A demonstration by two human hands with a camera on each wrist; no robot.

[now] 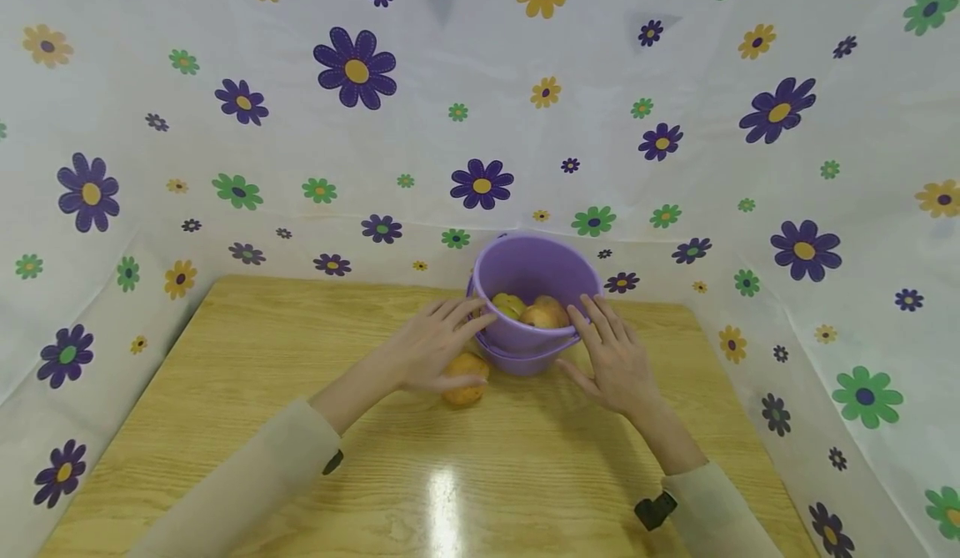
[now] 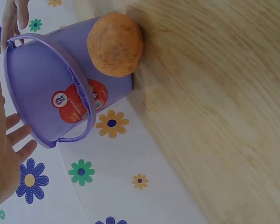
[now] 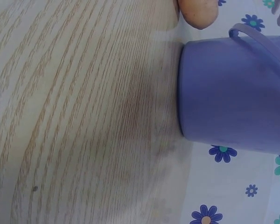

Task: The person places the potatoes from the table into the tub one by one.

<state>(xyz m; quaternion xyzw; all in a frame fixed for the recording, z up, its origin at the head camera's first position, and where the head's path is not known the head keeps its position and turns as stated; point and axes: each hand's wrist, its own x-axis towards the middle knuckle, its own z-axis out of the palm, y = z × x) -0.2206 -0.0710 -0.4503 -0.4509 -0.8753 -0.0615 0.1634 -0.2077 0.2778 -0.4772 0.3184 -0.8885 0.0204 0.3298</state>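
Note:
A purple bucket (image 1: 534, 268) stands near the table's far edge, its handle folded down against the front. It holds yellow and orange round fruits (image 1: 542, 314). Another orange fruit (image 1: 466, 379) lies on the table against the bucket's front left, partly under my left hand (image 1: 438, 343). That hand is open, its straight fingers reaching the bucket's left side. My right hand (image 1: 609, 349) is open too, with its fingers at the bucket's right rim. The left wrist view shows the bucket (image 2: 46, 88) with its red label, the orange fruit (image 2: 115, 44) and my open palm (image 2: 4, 154). In the right wrist view the bucket (image 3: 228, 93) fills the right side.
The wooden table (image 1: 225, 391) is enclosed at the back and both sides by a white cloth (image 1: 480, 124) printed with flowers. Bare tabletop stretches to the left, to the right and toward me.

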